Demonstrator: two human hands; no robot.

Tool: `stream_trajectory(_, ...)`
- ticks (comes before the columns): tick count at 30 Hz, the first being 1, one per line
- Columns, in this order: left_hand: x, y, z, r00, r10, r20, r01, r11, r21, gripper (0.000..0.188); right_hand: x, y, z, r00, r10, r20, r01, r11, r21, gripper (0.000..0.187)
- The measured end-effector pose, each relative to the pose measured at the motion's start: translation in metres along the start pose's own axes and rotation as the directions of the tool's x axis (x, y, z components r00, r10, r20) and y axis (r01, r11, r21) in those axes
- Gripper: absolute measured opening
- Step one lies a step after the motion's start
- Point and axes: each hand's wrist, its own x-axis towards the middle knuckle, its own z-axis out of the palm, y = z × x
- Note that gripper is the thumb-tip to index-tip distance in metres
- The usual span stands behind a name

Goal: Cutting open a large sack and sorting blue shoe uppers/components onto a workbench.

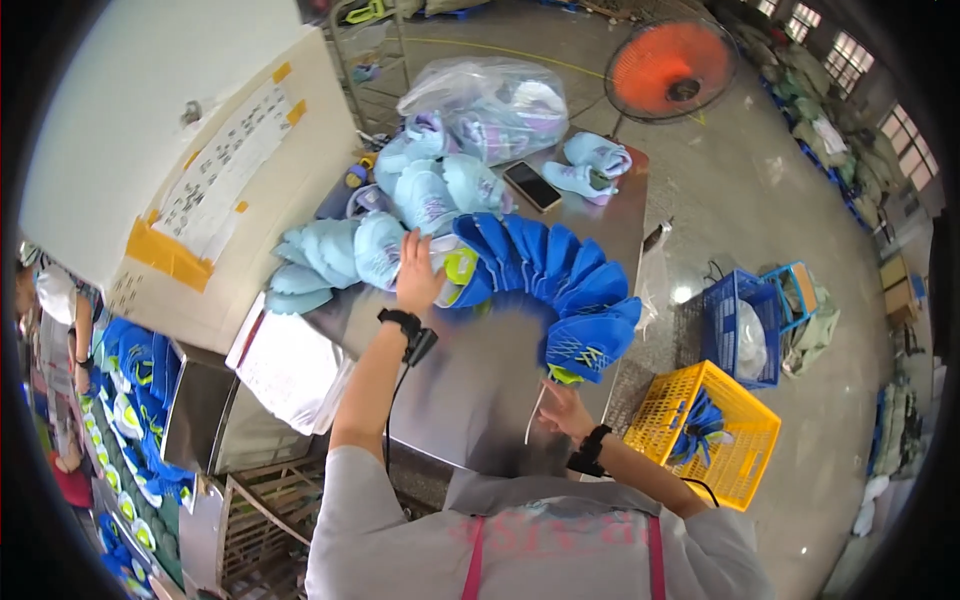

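My left hand (418, 278) reaches across the metal table with its fingers stretched out. It lies between a light blue shoe upper (378, 250) and a white-and-lime piece (458, 268), touching or just over them. Blue shoe uppers (565, 262) stand close together in a curved row from there round to the right. Near the table's front edge, my right hand (566, 413) is closed on a thin white stick (535, 412). It is just below the nearest blue upper, whose lime end (565, 375) points toward me.
More light blue uppers (425, 195), a clear plastic bag of shoes (510, 110) and a phone (532, 187) are farther back. A white stack (295, 370) is at the left. Yellow (745, 470) and blue (765, 370) crates stand right. An orange fan (665, 70) is behind.
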Motion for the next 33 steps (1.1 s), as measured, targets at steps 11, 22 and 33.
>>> stream_trajectory(11,-0.069,0.093,0.087,0.896,-0.253,0.366,0.208,0.965,0.158,0.049,0.023,0.026,-0.033,0.981,0.167,0.099,-0.165,0.453,0.876,0.015)
stream_trajectory(22,-0.121,0.224,0.041,0.777,-0.619,0.113,0.577,0.628,-0.523,0.015,-0.008,0.084,-0.185,0.83,-0.478,-0.286,0.357,0.851,-0.385,0.005)
stream_trajectory(33,-0.319,0.293,0.092,0.867,-0.427,0.258,0.459,0.885,-0.078,0.018,-0.075,0.07,-0.257,0.643,-0.757,-0.116,0.57,0.574,-0.589,0.01)
